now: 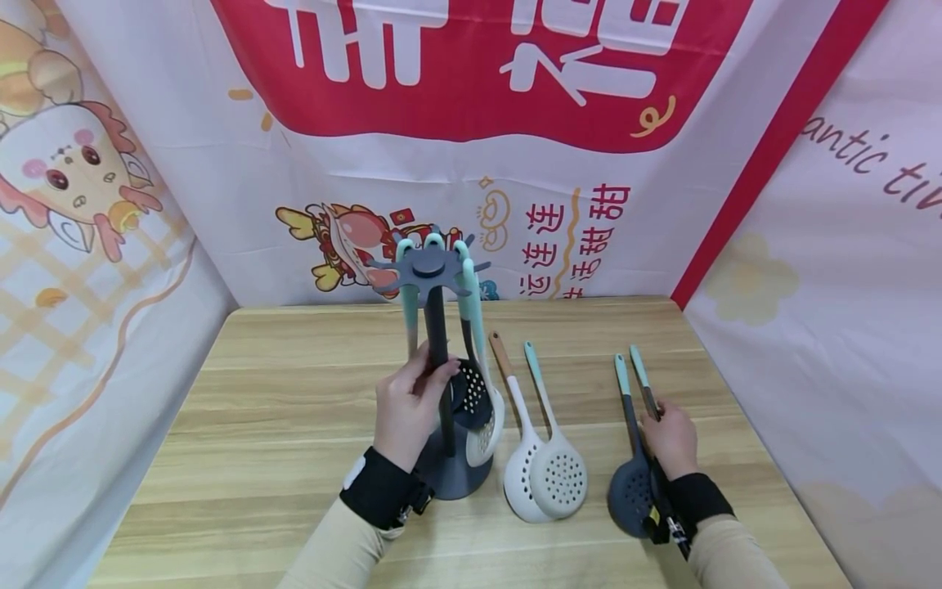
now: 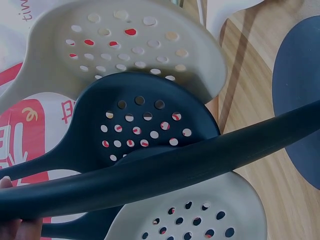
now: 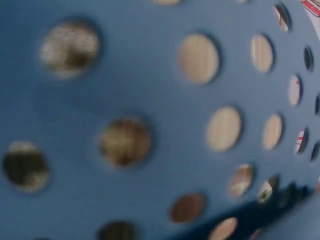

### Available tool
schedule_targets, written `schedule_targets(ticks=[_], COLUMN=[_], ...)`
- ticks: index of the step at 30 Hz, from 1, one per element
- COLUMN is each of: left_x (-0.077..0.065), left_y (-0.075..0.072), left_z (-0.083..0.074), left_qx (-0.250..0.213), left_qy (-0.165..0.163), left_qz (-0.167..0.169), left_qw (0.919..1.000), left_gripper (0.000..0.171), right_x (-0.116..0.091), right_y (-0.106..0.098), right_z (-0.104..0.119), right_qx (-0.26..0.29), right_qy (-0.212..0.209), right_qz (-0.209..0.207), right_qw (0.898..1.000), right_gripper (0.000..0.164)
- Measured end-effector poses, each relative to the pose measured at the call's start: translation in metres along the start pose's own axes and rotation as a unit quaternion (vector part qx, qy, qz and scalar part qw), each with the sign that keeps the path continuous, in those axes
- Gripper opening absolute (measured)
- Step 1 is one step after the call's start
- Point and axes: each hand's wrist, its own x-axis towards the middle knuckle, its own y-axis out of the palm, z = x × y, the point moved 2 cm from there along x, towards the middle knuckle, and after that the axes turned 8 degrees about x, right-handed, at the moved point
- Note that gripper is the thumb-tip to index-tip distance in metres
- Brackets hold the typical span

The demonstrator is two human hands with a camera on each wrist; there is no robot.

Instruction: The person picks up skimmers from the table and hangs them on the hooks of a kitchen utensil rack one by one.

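Note:
My left hand [image 1: 405,413] grips the black pole [image 1: 436,327] of a utensil stand, whose round dark base [image 1: 450,484] is on the table. From its spoked top [image 1: 429,266] hang several mint-handled utensils, among them a dark skimmer [image 2: 82,125] and a cream skimmer [image 2: 50,45] close by the pole. Over on the right, my right hand [image 1: 673,442] pinches the dark handle of a mint-tipped utensil [image 1: 639,368]; its lower end is hidden behind the hand and wrist. Just left of it lies a dark skimmer [image 1: 628,499]. Dark perforated plastic [image 3: 165,105] fills the right wrist view.
Between the stand and my right hand lie a white skimmer with a brown handle [image 1: 518,483] and a cream skimmer [image 1: 567,483], their heads overlapping. The wooden table [image 1: 280,425] meets a printed cloth backdrop [image 1: 412,164] at its far edge, with cloth on both sides.

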Motion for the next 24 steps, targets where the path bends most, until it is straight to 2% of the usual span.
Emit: schedule_targets(ticks=[8, 24], left_x=[-0.0006, -0.0005], left_y=[0.0005, 0.0008], left_z=[0.0005, 0.0011], left_qx=[-0.005, -0.013], left_qy=[0.003, -0.003], left_qz=[-0.001, 0.016], left_qw=[1.0000, 0.9998], left_gripper=[0.015, 0.016], right_x=[0.0018, -0.0007], right_y=[0.0015, 0.0036], right_z=[0.0002, 0.0021], right_qx=[-0.023, -0.014], right_qy=[0.000, 0.022], right_qz=[0.033, 0.058], right_qw=[0.999, 0.998], right_gripper=[0.039, 0.045])
